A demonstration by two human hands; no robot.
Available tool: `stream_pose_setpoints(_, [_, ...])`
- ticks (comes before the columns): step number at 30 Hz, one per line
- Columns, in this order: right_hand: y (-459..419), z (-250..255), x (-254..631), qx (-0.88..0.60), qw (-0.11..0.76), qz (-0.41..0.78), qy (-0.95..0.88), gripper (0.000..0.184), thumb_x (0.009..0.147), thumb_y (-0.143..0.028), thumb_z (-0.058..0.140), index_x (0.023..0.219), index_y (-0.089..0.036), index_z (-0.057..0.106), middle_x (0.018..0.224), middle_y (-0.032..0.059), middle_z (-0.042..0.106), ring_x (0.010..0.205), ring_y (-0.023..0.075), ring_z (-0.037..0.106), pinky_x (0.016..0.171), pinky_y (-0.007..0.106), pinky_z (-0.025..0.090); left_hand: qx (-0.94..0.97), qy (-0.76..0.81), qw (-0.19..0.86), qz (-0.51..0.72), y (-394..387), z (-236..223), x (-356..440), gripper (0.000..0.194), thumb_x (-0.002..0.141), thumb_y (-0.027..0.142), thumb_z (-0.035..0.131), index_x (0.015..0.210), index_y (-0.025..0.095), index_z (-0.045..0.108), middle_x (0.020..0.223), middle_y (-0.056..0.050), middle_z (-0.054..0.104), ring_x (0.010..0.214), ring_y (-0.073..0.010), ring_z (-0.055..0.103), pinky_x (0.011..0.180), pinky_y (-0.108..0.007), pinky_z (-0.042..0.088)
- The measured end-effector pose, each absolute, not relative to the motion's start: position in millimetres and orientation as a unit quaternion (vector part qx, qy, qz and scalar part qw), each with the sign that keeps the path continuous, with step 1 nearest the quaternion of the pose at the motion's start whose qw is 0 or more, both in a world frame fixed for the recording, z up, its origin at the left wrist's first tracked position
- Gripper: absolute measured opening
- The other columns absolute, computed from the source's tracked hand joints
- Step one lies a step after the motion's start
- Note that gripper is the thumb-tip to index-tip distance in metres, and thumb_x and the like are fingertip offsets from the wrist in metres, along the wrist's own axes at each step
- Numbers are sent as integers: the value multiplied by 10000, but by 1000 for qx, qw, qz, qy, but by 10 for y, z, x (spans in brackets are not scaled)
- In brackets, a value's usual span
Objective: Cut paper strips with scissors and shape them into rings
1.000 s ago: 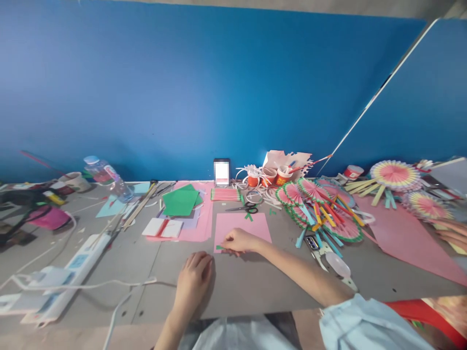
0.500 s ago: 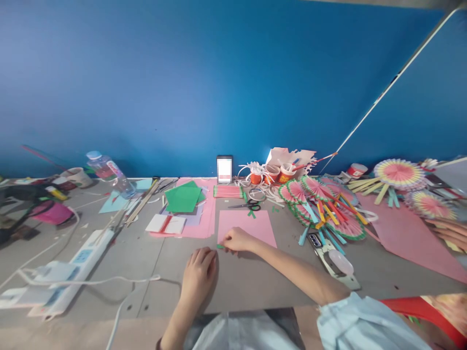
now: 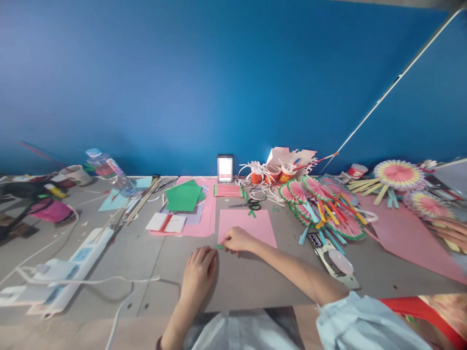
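A pink sheet of paper [image 3: 251, 223] lies flat on the grey table in front of me. Over its lower left corner, my right hand [image 3: 237, 239] is closed in a pinch, palm down. A small green paper strip [image 3: 220, 247] pokes out from under those fingertips. Just left of the sheet, my left hand [image 3: 200, 265] rests on the table with fingers curled together; what is beneath them, if anything, is hidden. Black scissors [image 3: 251, 205] and small green paper scraps [image 3: 252, 213] lie near the sheet's far edge.
At the left are green paper [image 3: 184, 196], a power strip [image 3: 78, 267] with white cables and a tilted bottle [image 3: 111, 167]. A phone [image 3: 225, 168] stands by the wall. Paper fans [image 3: 321, 204] and another phone [image 3: 333, 260] lie right. Another person's hand [image 3: 450, 231] shows far right.
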State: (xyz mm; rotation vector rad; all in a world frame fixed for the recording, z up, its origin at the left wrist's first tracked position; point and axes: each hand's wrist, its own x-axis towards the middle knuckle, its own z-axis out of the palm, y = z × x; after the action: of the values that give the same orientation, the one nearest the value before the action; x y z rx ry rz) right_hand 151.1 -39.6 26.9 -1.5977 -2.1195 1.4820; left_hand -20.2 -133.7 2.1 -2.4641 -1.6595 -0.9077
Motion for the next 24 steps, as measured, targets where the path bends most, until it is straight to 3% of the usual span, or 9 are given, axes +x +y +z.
stream_pose_setpoints(24, [-379, 441, 1496, -521, 31, 496, -694, 207, 721, -192, 568, 521, -147, 593, 400, -59, 518, 347, 66, 501, 433, 157, 427, -786, -539, 7, -301, -1320, -60, -218, 188, 888, 151, 445, 955, 180, 619, 931, -84, 636, 851, -211, 583, 748, -346, 483])
